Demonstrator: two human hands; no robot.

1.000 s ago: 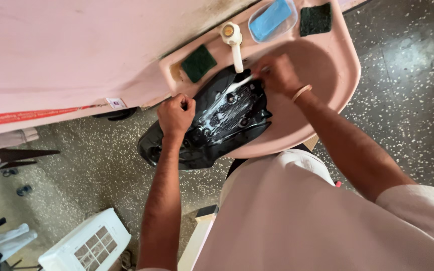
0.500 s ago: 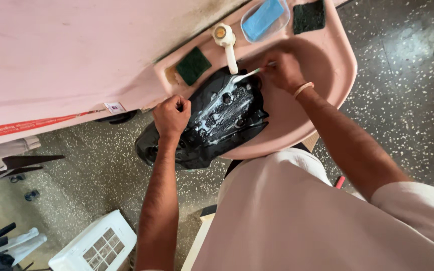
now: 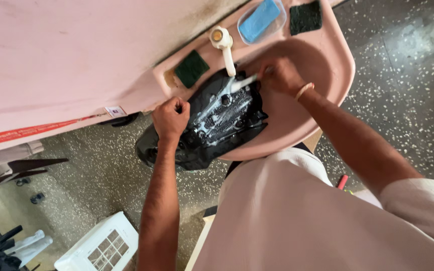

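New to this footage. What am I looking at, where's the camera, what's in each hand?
There is no machine here: a person works with two bare hands. The single camera sits on the person's head and looks down, so you see their arms and pale shirt from above.

Below them is a pink sink fixed to a pink wall, with a white tap. A large black object covered in soapy foam lies half in the basin and hangs over its edge. The left hand grips its edge. The right hand holds a white brush against it.

On the sink's ledge lie two dark green scrub pads and a clear tray with a blue sponge. The floor is speckled stone.
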